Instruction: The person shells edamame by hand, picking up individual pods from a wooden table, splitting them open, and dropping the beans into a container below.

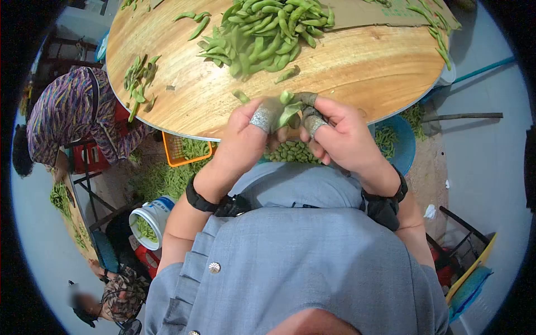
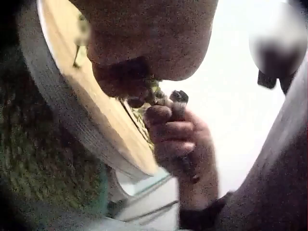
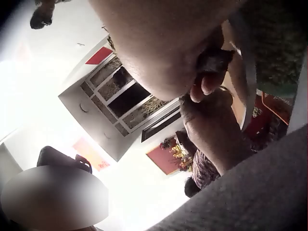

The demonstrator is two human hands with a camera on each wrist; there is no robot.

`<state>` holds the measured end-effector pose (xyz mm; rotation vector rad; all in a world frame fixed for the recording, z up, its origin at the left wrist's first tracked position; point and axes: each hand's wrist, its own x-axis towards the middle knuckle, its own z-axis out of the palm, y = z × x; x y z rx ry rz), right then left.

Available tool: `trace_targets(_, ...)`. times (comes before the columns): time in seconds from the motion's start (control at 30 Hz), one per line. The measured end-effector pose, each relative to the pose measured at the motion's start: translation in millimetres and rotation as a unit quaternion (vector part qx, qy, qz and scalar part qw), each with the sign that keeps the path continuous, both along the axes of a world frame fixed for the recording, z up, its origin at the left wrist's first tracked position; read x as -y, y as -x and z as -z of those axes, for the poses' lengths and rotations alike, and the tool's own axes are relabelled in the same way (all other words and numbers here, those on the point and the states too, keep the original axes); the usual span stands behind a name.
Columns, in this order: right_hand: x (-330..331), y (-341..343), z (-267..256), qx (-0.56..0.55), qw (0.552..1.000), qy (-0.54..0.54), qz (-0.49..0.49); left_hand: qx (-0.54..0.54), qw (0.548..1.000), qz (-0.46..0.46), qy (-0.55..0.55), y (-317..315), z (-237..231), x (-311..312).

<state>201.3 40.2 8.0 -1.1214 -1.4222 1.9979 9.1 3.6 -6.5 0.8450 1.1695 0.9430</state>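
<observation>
Just over the near edge of the round wooden table [image 1: 184,111], both hands meet at a green soybean pod [image 1: 288,116]. My left hand [image 1: 248,131] pinches its left side, with silvery tape round the thumb. My right hand [image 1: 345,134] grips it from the right, its thumb and forefinger wrapped in dark, dirty tape. Fingers hide part of the pod. Below the hands, shelled green beans [image 1: 293,152] lie in a container at the lap. A heap of whole pods [image 1: 268,33] sits beyond the hands. In the left wrist view, the right hand [image 2: 180,139] shows curled fingers.
Flattened cardboard [image 1: 368,14] lies at the table's far side. Loose pods [image 1: 139,81] are at the left edge. Around the table stand an orange crate [image 1: 176,162], a white bucket [image 1: 153,220] and a blue basin [image 1: 403,142]. Two other people sit on the left, one in a patterned top [image 1: 70,111].
</observation>
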Motion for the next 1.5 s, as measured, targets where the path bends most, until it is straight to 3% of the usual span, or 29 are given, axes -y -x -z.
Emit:
trace_targets(0.1, -1, -8, 7, -0.067, 0.997, 0.046, -0.015, 0.018, 0.999, 0.02, 0.019, 0, 1, 4)
trace_targets(0.13, -2, -10, 9, -0.039, 0.999, 0.02, -0.012, -0.079, 0.995, 0.051, -0.013, -2, -6, 6)
trace_targets(0.17, -2, -11, 12, -0.01, 1.0, -0.006, -0.008, -0.079, 0.996, 0.051, -0.012, -1, -6, 8)
trace_targets(0.2, -3, -9, 19, -0.01, 1.0, -0.006, -0.008, -0.199, 0.968, 0.11, -0.103, 1, -7, 8)
trace_targets(0.23, -3, -6, 29, 0.005, 0.99, -0.138, 0.02, -0.313, 0.915, 0.167, -0.191, 1, -8, 9)
trace_targets(0.27, -3, -4, 34, 0.021, 0.962, -0.269, 0.049, -0.297, 0.91, 0.189, -0.219, -2, -14, 10)
trace_targets(0.3, -4, -5, 29, 0.021, 0.962, -0.269, 0.05, -0.298, 0.909, 0.19, -0.22, -2, -18, 10)
trace_targets(0.37, -6, -7, 17, 0.177, 0.942, -0.287, -0.008, -0.223, 0.945, 0.193, -0.143, -2, -23, 11)
trace_targets(0.6, 1, -13, 21, 0.224, 0.86, -0.457, -0.038, -0.235, 0.966, 0.061, -0.089, 5, -3, 13)
trace_targets(0.7, 4, -12, 19, 0.238, 0.817, -0.525, 0.022, -0.275, 0.952, 0.042, -0.129, 3, 2, 12)
trace_targets(0.73, 4, -11, 16, 0.218, 0.827, -0.518, 0.025, -0.273, 0.952, 0.042, -0.129, 2, 7, 12)
trace_targets(0.8, 4, -7, 14, 0.197, 0.835, -0.512, 0.027, -0.265, 0.926, 0.041, -0.265, 0, 18, 12)
trace_targets(0.83, 5, -4, 15, 0.137, 0.943, -0.302, 0.012, -0.264, 0.927, 0.04, -0.265, -1, 16, 13)
trace_targets(0.87, 4, -2, 16, 0.07, 0.995, -0.073, -0.005, -0.199, 0.956, 0.052, -0.208, -1, 12, 14)
trace_targets(0.93, 3, -2, 21, 0.03, 0.999, -0.022, -0.017, -0.057, 0.989, 0.072, -0.116, 1, 5, 17)
trace_targets(0.97, 3, -2, 23, -0.011, 0.999, 0.032, -0.023, -0.056, 0.99, 0.068, -0.113, 5, 6, 19)
trace_targets(1.03, 2, -2, 24, -0.02, 0.997, 0.057, -0.043, 0.074, 0.99, 0.1, -0.062, 13, 6, 20)
trace_targets(1.1, 2, -1, 28, -0.027, 0.994, 0.08, -0.063, 0.048, 0.993, 0.091, -0.059, 24, -2, 28)
trace_targets(1.13, 4, 0, 34, 0.0, 0.991, -0.079, -0.112, 0.021, 0.994, 0.086, -0.057, 30, -6, 33)
trace_targets(1.17, 4, 1, 37, 0.026, 0.959, -0.235, -0.158, 0.021, 0.995, 0.082, -0.057, 39, -10, 38)
trace_targets(1.2, -3, 2, 34, 0.074, 0.896, -0.392, -0.195, -0.078, 0.993, 0.058, -0.067, 50, -13, 43)
trace_targets(1.23, -6, 6, 27, 0.072, 0.896, -0.391, -0.197, -0.178, 0.981, 0.034, -0.075, 61, -16, 50)
trace_targets(1.3, -8, 20, 15, 0.195, 0.906, -0.341, -0.16, -0.347, 0.929, 0.013, -0.124, 84, -20, 65)
trace_targets(1.33, -14, 30, 16, 0.211, 0.892, -0.375, -0.137, -0.479, 0.868, 0.023, -0.126, 94, -26, 71)
trace_targets(1.37, -17, 43, 18, 0.21, 0.892, -0.376, -0.138, -0.48, 0.868, 0.022, -0.126, 101, -28, 76)
trace_targets(1.43, -19, 72, 27, 0.201, 0.848, -0.489, -0.036, -0.67, 0.717, 0.049, -0.184, 110, -29, 84)
trace_targets(1.47, -18, 86, 38, 0.171, 0.835, -0.522, 0.008, -0.706, 0.682, 0.035, -0.189, 106, -34, 82)
trace_targets(1.5, -20, 92, 45, 0.168, 0.835, -0.523, 0.007, -0.708, 0.68, 0.033, -0.188, 100, -33, 79)
